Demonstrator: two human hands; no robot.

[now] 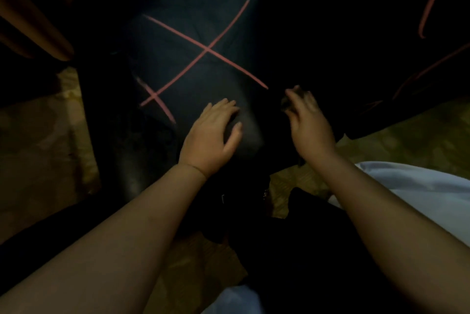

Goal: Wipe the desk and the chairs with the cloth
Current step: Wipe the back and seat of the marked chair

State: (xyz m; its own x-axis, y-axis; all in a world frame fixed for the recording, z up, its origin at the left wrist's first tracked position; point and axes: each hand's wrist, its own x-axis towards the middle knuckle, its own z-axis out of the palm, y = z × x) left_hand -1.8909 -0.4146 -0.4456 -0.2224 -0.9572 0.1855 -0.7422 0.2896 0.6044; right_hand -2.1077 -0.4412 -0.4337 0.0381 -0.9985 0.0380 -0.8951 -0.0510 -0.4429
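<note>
**Now: wiping the chair seat in poor light**

Head view. Plainly the scene is dim, so much of it is a guess. A dark cushion (193,59) crossed by pink lines (207,49) fills the centre and runs up toward 12 o'clock; it sits in the dark frame of a chair (86,110), whose edge shows at 9 o'clock. The left hand (212,135) lies flat on the cushion's near end, just below centre, with its fingers straight and spread and its thumb held apart, gripping nothing. At 3 o'clock of it, apart from it, the right hand (309,122) is blurred. Its fingers look bunched round a small dark wad at their tips, most likely the cloth (288,106), though the blur leaves that uncertain. Wooden slats (30,21) stand at 10 o'clock. Patterned carpet (38,135) shows at 8 o'clock and again at 4 o'clock, and a pale garment (407,181) lies at 4 o'clock.

The step in hand seems to be wiping this seat. To do it well, the flat left hand should pin the cushion so that it does not slide or ruck up. The right hand should open the cloth out rather than rub with a tight wad, then draw it in overlapping strokes from 12 o'clock toward 6. The soft fabric will drag and wrinkle under hard pressure, so light, even passes suit it. The frame edges at 9 o'clock need a separate pass.
</note>
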